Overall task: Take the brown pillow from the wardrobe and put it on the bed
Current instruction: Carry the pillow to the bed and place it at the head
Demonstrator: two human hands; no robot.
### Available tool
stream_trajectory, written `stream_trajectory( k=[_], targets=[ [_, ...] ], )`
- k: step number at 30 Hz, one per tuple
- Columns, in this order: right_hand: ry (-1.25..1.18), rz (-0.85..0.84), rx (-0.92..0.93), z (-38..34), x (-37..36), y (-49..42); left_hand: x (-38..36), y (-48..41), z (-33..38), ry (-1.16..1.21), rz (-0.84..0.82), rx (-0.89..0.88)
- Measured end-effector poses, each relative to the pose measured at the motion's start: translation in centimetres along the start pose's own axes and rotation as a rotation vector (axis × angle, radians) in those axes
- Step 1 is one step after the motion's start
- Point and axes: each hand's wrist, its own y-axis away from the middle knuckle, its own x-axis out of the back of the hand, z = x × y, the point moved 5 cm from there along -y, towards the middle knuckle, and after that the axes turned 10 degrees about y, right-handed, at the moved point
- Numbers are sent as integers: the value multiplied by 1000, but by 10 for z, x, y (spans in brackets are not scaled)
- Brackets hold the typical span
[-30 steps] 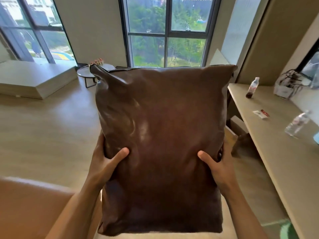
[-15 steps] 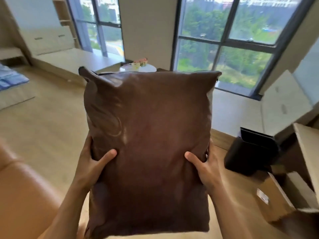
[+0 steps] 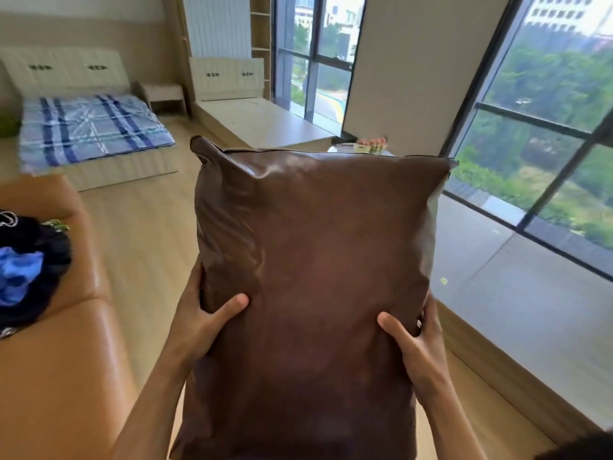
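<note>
Brown, leather-look pillow [image 3: 315,293] — held upright in front of us, clear of every surface, filling the middle of the view. Left hand [image 3: 202,317] clamps its left edge, thumb pressed into the front face; right hand [image 3: 414,343] clamps the right edge likewise, so our hands stand apart with the pillow between them. Bed [image 3: 93,134] with blue plaid cover — far left, well apart from the pillow, across bare wooden floor [image 3: 146,234]. Tan sofa [image 3: 66,360] at near left, dark clothing [image 3: 30,263] heaped on it. Tall windows [image 3: 547,144] at right.
</note>
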Motion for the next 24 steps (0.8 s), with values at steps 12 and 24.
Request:
stream_trajectory(
  k=[12, 24],
  targets=[
    [-68, -199, 46, 2, -142, -271, 9, -219, -37, -50, 210, -1],
    [-82, -527, 136, -44, -368, -528, 72, -417, -53, -102, 562, -58]
  ],
)
